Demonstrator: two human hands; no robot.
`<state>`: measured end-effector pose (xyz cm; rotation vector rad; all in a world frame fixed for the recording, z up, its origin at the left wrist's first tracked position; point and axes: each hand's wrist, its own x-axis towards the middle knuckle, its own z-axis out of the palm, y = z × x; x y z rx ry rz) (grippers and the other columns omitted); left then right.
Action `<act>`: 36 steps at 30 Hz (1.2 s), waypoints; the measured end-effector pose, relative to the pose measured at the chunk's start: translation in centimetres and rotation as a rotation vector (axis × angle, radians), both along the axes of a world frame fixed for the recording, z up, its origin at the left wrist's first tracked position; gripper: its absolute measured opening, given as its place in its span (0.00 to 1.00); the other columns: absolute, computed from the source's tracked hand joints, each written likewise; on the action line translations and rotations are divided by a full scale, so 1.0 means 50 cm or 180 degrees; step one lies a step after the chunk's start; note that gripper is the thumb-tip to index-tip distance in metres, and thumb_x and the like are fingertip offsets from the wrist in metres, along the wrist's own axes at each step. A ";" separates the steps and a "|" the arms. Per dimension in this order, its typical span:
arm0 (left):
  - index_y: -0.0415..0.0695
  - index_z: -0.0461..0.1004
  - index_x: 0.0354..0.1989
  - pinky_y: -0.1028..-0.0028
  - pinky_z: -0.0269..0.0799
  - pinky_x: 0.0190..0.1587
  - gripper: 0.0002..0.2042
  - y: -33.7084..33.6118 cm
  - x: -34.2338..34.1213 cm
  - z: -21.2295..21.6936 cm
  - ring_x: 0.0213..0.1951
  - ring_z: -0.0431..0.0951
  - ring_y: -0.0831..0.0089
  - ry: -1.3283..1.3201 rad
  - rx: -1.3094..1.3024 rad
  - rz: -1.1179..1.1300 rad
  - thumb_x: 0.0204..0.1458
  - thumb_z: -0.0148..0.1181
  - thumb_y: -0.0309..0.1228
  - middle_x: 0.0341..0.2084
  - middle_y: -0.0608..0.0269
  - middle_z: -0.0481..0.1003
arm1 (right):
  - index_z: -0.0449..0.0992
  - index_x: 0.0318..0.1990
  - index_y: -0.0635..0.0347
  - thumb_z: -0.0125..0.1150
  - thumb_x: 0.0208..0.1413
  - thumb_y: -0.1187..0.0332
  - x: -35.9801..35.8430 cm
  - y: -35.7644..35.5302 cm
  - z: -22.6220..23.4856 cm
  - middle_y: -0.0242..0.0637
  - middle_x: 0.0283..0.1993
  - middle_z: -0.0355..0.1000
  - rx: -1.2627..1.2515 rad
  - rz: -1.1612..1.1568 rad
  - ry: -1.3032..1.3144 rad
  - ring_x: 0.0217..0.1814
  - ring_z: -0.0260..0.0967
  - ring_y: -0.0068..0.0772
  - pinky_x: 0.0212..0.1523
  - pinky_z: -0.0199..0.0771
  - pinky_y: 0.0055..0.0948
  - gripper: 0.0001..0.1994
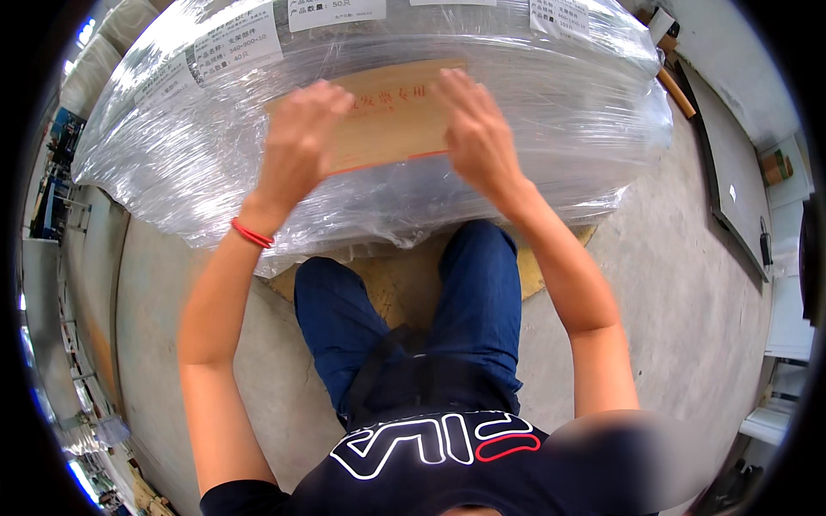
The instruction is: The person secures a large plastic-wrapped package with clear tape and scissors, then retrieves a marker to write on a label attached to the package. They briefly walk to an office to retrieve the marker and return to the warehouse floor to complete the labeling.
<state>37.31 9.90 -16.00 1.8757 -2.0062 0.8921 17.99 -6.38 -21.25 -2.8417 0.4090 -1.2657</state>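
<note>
A flat brown paper envelope (387, 129) with red print and a red lower edge lies across the front of a load wrapped in clear plastic film (551, 112). My left hand (305, 129) is closed on its left end, the fingers bent and slightly smeared by motion. At the right end, my right hand (475, 125) has its fingers bent and close together over the paper. The fingertips' exact grip is partly hidden. A red cord bracelet (251, 234) circles my left wrist.
White printed labels (335, 10) show along the load's upper part. Under the load, a yellowish pallet edge (535, 267) shows near my knees. The concrete floor (680, 284) surrounds me. A dark flat panel (731, 172) stands on the right, and shelving with equipment (56, 181) on the left.
</note>
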 end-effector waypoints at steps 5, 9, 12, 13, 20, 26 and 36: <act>0.43 0.49 0.62 0.62 0.48 0.61 0.35 -0.023 -0.001 -0.098 0.64 0.46 0.65 0.0089 0.0688 0.0506 0.43 0.56 0.29 0.63 0.62 0.45 | 0.54 0.58 0.66 0.52 0.46 0.72 0.065 0.044 -0.030 0.54 0.62 0.49 0.0290 -0.0179 0.0342 0.64 0.49 0.49 0.61 0.48 0.48 0.29; 0.42 0.54 0.59 0.60 0.53 0.59 0.30 -0.026 -0.017 -0.087 0.61 0.53 0.63 0.0296 0.0517 0.0460 0.45 0.56 0.29 0.60 0.60 0.54 | 0.61 0.54 0.65 0.52 0.46 0.70 0.042 0.032 0.003 0.54 0.56 0.58 0.0613 0.0090 0.0477 0.58 0.58 0.48 0.57 0.55 0.46 0.24; 0.41 0.56 0.56 0.59 0.57 0.57 0.26 0.014 -0.055 -0.048 0.55 0.63 0.62 0.1710 0.0564 -0.0059 0.47 0.54 0.26 0.51 0.58 0.66 | 0.68 0.48 0.64 0.53 0.49 0.71 -0.001 0.064 0.071 0.51 0.46 0.69 0.2228 0.0930 0.0564 0.49 0.67 0.46 0.49 0.65 0.36 0.17; 0.40 0.61 0.52 0.59 0.58 0.56 0.22 0.033 -0.080 -0.033 0.53 0.65 0.61 0.1881 0.0233 -0.0228 0.46 0.54 0.26 0.46 0.58 0.69 | 0.71 0.43 0.65 0.53 0.48 0.72 -0.019 0.093 0.096 0.47 0.37 0.71 0.2473 0.1137 0.0245 0.42 0.69 0.41 0.43 0.67 0.33 0.13; 0.39 0.62 0.48 0.53 0.61 0.52 0.25 0.229 -0.221 0.126 0.46 0.70 0.58 0.2178 -0.1551 -0.1831 0.50 0.49 0.47 0.43 0.56 0.69 | 0.70 0.30 0.61 0.47 0.52 0.67 -0.216 0.236 0.288 0.37 0.21 0.70 0.1452 0.2539 -0.1029 0.20 0.62 0.30 0.22 0.56 0.29 0.08; 0.38 0.63 0.47 0.56 0.61 0.51 0.22 0.289 -0.232 0.138 0.47 0.69 0.59 0.1531 -0.2089 -0.1981 0.50 0.49 0.43 0.43 0.55 0.69 | 0.61 0.46 0.49 0.44 0.56 0.63 -0.236 0.354 0.342 0.38 0.22 0.70 0.1612 0.1499 -0.1141 0.19 0.61 0.30 0.27 0.57 0.33 0.11; 0.36 0.65 0.45 0.62 0.61 0.51 0.18 0.277 -0.234 0.123 0.48 0.68 0.60 0.1354 -0.2476 -0.1918 0.51 0.49 0.37 0.44 0.53 0.69 | 0.61 0.45 0.48 0.43 0.56 0.62 -0.235 0.253 0.359 0.28 0.18 0.66 0.0186 0.2959 -0.0453 0.18 0.58 0.25 0.29 0.54 0.29 0.10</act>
